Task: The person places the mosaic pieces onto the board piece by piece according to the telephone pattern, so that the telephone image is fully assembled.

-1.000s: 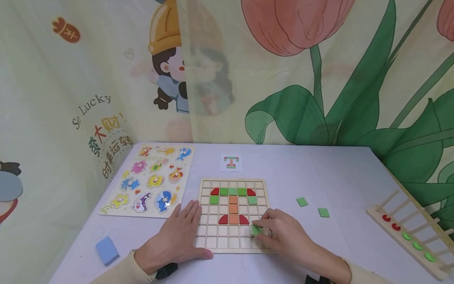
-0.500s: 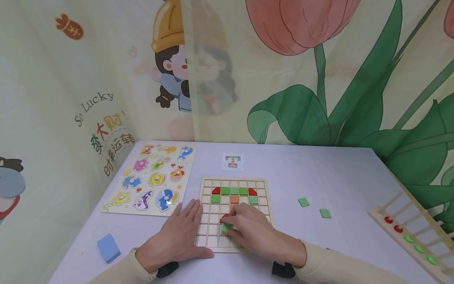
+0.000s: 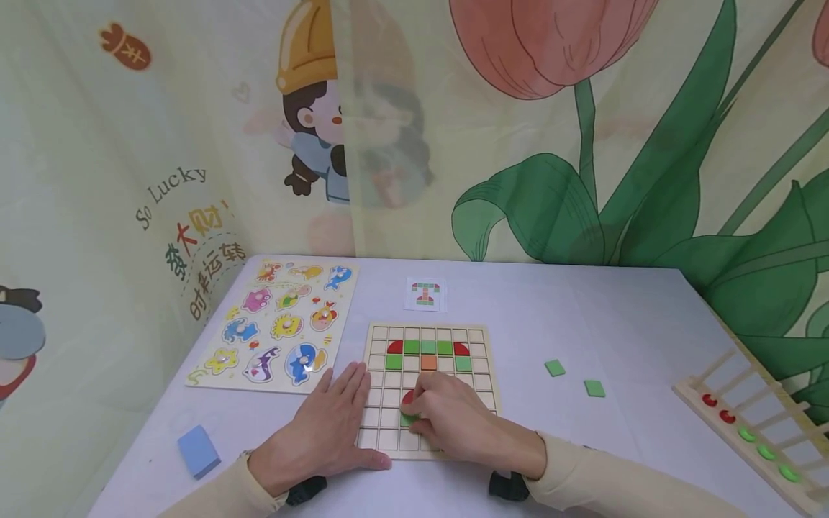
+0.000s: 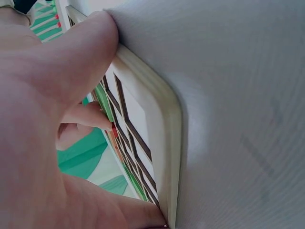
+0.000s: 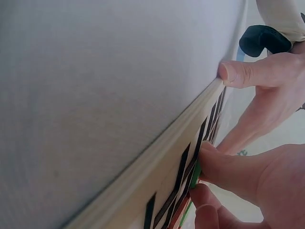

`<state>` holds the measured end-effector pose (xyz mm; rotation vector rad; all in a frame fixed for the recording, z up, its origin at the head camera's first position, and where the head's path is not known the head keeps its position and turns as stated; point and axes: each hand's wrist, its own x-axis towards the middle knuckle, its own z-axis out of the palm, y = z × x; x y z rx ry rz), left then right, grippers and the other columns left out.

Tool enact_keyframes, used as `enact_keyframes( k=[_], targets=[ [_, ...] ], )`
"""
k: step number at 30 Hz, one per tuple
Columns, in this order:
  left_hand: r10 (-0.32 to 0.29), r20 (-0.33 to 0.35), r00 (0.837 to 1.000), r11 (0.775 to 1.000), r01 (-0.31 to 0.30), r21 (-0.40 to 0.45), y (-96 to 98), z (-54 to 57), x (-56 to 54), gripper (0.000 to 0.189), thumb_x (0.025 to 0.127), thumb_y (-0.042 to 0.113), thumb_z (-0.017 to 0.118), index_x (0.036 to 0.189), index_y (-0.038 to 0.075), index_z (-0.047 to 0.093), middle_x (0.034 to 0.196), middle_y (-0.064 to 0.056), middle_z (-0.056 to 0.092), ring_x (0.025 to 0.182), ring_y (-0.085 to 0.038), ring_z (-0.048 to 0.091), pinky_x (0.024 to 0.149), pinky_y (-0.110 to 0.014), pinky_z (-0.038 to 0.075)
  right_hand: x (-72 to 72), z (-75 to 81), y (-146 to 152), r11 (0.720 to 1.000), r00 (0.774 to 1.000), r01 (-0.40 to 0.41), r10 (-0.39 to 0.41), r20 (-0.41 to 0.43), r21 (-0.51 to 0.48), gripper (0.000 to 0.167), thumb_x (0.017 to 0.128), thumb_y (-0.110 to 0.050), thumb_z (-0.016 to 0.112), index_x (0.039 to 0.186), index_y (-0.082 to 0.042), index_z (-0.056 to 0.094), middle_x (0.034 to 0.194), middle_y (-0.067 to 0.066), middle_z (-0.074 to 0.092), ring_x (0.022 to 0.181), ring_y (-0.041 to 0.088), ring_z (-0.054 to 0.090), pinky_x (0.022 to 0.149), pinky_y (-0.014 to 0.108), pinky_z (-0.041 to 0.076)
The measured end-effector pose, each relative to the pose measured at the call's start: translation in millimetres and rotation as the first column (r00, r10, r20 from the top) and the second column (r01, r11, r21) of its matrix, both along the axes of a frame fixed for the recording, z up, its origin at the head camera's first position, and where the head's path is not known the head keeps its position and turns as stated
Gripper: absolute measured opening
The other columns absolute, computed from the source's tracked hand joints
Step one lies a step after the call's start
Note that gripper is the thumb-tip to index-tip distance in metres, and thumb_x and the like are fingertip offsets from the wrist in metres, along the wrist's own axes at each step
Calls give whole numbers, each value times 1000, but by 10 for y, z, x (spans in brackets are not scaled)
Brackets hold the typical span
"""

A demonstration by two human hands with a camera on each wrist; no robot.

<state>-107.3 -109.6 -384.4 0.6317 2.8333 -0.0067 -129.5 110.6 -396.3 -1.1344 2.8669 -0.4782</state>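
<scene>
A wooden grid board (image 3: 383,397) lies on the white table, bearing green and orange squares and red quarter-round pieces. My left hand (image 3: 324,424) rests with straight fingers along the board's left edge, its thumb at the near corner. Between the thumb and fingers of my right hand (image 3: 456,417) is a green square tile (image 5: 196,174), low over the board just below a red quarter-round piece (image 3: 408,398). That hand hides the lower middle and right of the pattern. Whether the tile sits fully in a cell, I cannot tell.
Two loose green tiles (image 3: 555,368) lie right of the board. Behind it is a small pattern card (image 3: 424,295). An animal puzzle board (image 3: 272,324) and a blue block (image 3: 198,452) are on the left. A wooden rack (image 3: 745,435) with red and green pieces stands at the right edge.
My right hand has carried the green tile leftward across the board to below the left red piece, then lowered slightly with it. The left hand stays in place.
</scene>
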Motion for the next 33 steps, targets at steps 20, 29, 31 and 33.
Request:
enact_keyframes(
  k=[20, 29, 31, 33],
  targets=[
    [-2, 4, 1000, 1000, 2, -11, -2, -6, -10, 123, 73, 86, 63, 156, 0, 38, 167, -16, 34, 158, -33, 28, 127, -59, 24, 71, 12, 204, 994, 997, 82, -82, 8, -69, 26, 88, -24, 80, 114, -25, 81, 88, -9, 59, 74, 3, 41, 62, 15, 35],
    [2, 6, 1000, 1000, -2, 2, 1, -11, -13, 122, 72, 84, 67, 156, 0, 39, 167, -16, 35, 157, -33, 28, 127, -59, 23, 17, 19, 641, 939, 939, 329, -337, -72, -103, 32, 84, -25, 84, 115, -20, 81, 91, -7, 65, 77, 5, 44, 60, 17, 37],
    [3, 12, 1000, 1000, -3, 6, 1, -10, -14, 122, 72, 84, 67, 156, 0, 38, 167, -16, 35, 157, -34, 28, 127, -59, 23, 3, 20, 756, 919, 916, 386, -392, -85, -85, 34, 83, -26, 85, 115, -21, 80, 92, -6, 65, 78, 6, 46, 60, 18, 37],
    [4, 18, 1000, 1000, -4, 12, 1, -9, -14, 122, 72, 84, 67, 156, -1, 38, 167, -16, 34, 157, -34, 28, 127, -59, 23, -11, 20, 879, 905, 898, 419, -425, -112, -75, 35, 81, -25, 86, 115, -19, 81, 92, -4, 67, 78, 8, 47, 61, 20, 37]
  ],
)
